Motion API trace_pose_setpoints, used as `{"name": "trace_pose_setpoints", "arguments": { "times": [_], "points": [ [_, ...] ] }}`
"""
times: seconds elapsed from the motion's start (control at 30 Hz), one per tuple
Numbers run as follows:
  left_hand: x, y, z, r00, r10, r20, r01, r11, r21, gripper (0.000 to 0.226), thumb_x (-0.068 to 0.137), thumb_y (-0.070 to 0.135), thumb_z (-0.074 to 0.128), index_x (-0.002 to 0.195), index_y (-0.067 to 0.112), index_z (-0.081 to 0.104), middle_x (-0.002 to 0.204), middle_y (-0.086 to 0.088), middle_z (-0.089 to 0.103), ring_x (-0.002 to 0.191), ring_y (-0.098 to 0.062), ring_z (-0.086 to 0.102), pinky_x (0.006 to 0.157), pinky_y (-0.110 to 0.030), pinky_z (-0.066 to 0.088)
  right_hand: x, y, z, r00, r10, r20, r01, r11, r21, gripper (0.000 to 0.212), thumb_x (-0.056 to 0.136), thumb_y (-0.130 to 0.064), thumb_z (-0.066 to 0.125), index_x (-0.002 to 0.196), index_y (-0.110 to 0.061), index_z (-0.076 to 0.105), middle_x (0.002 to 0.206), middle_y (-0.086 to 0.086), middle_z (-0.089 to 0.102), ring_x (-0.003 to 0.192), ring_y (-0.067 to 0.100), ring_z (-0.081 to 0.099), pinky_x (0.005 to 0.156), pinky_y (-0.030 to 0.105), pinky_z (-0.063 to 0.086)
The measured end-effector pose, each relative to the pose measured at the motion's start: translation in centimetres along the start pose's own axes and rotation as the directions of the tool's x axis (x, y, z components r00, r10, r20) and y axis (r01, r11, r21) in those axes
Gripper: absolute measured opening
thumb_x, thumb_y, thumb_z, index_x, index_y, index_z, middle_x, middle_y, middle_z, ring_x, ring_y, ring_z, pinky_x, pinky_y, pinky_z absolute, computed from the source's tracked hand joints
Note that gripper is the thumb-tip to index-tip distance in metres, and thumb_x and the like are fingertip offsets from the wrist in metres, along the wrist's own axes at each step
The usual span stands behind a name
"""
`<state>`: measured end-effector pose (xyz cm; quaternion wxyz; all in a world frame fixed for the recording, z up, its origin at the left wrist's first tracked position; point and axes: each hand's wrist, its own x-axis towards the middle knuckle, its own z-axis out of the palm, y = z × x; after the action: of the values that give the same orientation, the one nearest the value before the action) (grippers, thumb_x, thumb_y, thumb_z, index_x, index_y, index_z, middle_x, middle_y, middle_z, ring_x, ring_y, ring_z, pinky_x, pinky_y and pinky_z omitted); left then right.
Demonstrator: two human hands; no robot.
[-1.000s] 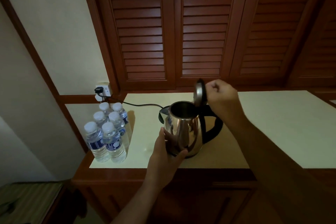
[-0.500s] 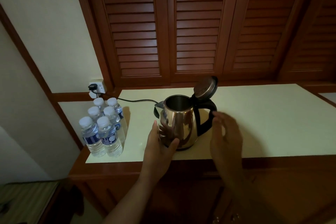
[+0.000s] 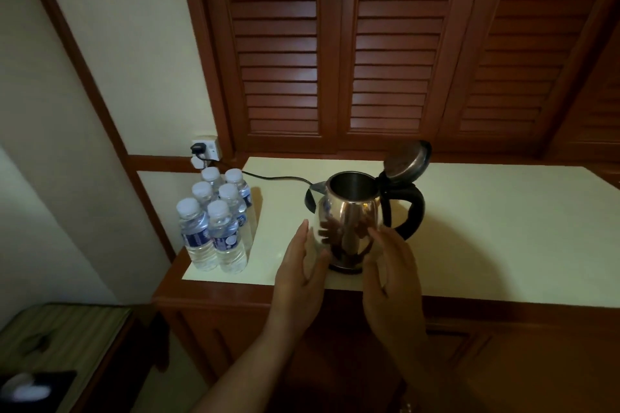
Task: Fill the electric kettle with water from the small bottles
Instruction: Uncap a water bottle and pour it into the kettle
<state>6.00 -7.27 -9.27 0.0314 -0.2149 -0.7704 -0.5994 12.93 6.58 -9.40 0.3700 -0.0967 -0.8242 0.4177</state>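
Note:
A shiny steel electric kettle [image 3: 349,211] with a black handle stands on the cream countertop [image 3: 486,228]. Its lid [image 3: 404,161] is flipped up and the inside looks dark. My left hand [image 3: 302,265] lies against the kettle's left side with the fingers stretched along it. My right hand [image 3: 392,271] cups the lower right side, below the handle. Several small water bottles [image 3: 214,221] with white caps stand in a tight group at the counter's left end, apart from both hands.
A black cord [image 3: 268,177] runs from the kettle to a wall socket [image 3: 204,149] behind the bottles. Wooden louvred doors [image 3: 335,43] rise behind the counter. A low striped surface [image 3: 50,329] sits at the lower left.
My right hand let go of the lid, which stays up, dropped past the handle and came in against the kettle's right side. The left hand stayed on the kettle.

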Motion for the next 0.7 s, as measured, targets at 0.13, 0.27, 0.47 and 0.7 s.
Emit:
{"name": "trace_pose_setpoints", "arguments": {
  "times": [0.13,0.27,0.47,0.7],
  "points": [
    [-2.5,-0.1,-3.7,0.993,0.001,-0.118,0.002,1.0,0.027,0.052,0.105,0.017,0.06,0.153,0.032,0.046,0.152,0.016,0.053,0.141,0.003,0.049,0.117,-0.018,0.04,0.3,-4.1,2.2,0.97,-0.239,0.046,0.236,0.97,0.062,0.026,0.099,-0.015,0.052,0.122,-0.015,0.063,0.13,-0.009,0.055,0.123,0.012,0.054,0.095,0.038,0.054],
    [-4.2,0.3,-8.3,0.947,0.029,-0.321,0.001,0.996,0.094,0.045,0.103,0.008,0.06,0.143,0.029,0.06,0.136,0.016,0.067,0.129,0.003,0.06,0.109,-0.021,0.047,2.5,-8.1,6.3,0.894,-0.384,0.23,0.366,0.923,0.119,0.025,0.099,-0.018,0.046,0.112,-0.014,0.067,0.113,-0.005,0.063,0.11,0.009,0.059,0.094,0.031,0.049],
    [-4.5,0.0,-12.0,0.854,-0.007,-0.52,0.052,0.996,0.072,0.037,0.105,0.015,0.06,0.137,0.032,0.064,0.13,0.014,0.07,0.125,-0.005,0.064,0.108,-0.032,0.052,6.8,-11.8,13.0,0.818,-0.336,0.466,0.351,0.935,0.058,0.046,0.093,-0.038,0.054,0.134,-0.02,0.062,0.121,0.009,0.068,0.104,0.027,0.066,0.089,0.038,0.054],
    [-4.7,-1.0,-13.3,0.833,-0.052,-0.55,0.112,0.991,0.076,0.036,0.104,0.026,0.061,0.14,0.031,0.062,0.133,0.008,0.069,0.126,-0.011,0.064,0.106,-0.045,0.056,9.2,-11.2,15.1,0.738,-0.354,0.575,0.488,0.868,-0.092,0.036,0.094,-0.049,0.056,0.12,-0.025,0.049,0.097,0.008,0.069,0.088,0.034,0.064,0.072,0.038,0.051]
  ]
}}
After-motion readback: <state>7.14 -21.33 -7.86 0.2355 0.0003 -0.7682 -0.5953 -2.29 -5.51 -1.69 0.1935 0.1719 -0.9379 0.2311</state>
